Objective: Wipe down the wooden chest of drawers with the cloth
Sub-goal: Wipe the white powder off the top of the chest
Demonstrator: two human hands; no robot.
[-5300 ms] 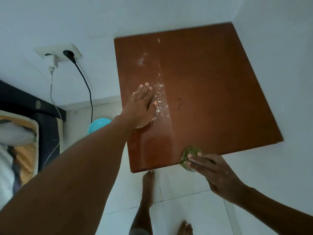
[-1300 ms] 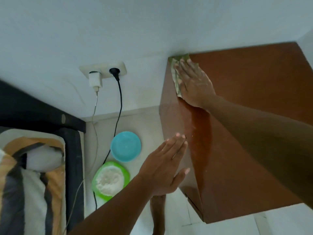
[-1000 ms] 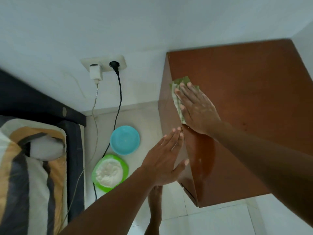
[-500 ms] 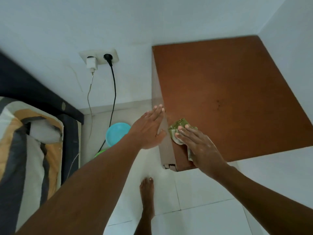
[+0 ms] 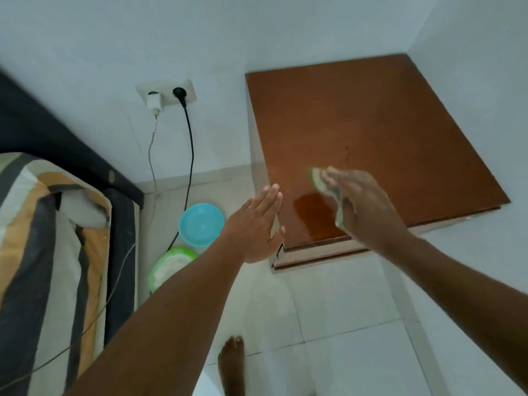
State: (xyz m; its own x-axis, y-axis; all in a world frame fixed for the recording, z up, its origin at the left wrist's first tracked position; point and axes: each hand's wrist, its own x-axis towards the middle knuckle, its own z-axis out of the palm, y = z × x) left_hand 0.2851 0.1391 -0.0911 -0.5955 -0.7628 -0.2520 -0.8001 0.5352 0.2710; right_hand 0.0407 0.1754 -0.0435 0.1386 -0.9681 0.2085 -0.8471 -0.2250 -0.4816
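The wooden chest of drawers (image 5: pixel 394 132) stands in the room's corner, and I see its reddish-brown top from above. My right hand (image 5: pixel 363 207) lies flat with straight fingers on the green cloth (image 5: pixel 323 185), pressing it on the top near the front left part. The cloth shows only at my fingertips and along the hand's left side. A shiny damp patch lies just left of it. My left hand (image 5: pixel 257 224) is held flat and empty beside the chest's left front corner.
On the floor left of the chest stand a turquoise bowl (image 5: pixel 201 224) and a green bowl (image 5: pixel 171 265) holding white powder. A wall socket (image 5: pixel 167 94) holds a white charger and a black plug with hanging cables. A striped mattress (image 5: pixel 48 252) fills the left. My bare foot (image 5: pixel 231 364) is below.
My right hand has slid the cloth down the top's left edge from the back corner to the front, then a little inward onto the top. My left hand stays beside that edge.
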